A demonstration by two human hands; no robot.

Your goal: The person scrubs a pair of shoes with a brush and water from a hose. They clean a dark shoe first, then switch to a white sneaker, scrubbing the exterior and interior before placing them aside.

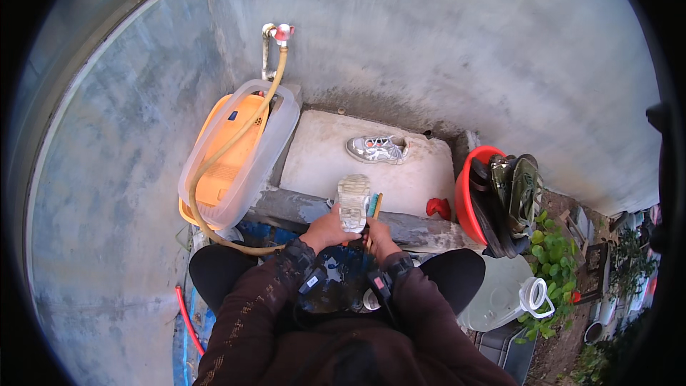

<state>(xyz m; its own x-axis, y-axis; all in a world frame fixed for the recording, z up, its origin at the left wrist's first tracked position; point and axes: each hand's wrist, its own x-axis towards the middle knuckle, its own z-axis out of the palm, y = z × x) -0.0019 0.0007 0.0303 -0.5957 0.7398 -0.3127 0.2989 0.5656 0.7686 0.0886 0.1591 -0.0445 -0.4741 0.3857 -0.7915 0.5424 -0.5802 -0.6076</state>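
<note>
My left hand grips a pale shoe, its ridged sole turned up towards me. Just to the right, my right hand holds a wooden-handled scrub brush with teal bristles, upright beside the sole; whether the bristles touch the shoe I cannot tell. Beyond my hands a grey and white laced sneaker lies on the pale slab of the wash place, toe to the left. A crumpled red cloth or bag is near the slab's right front corner.
A clear plastic tub and an orange basin lean at the left, crossed by a yellowish hose from a wall tap. On the right stand a red basin filled with shoes, and a translucent water jug. A concrete ledge edges the slab.
</note>
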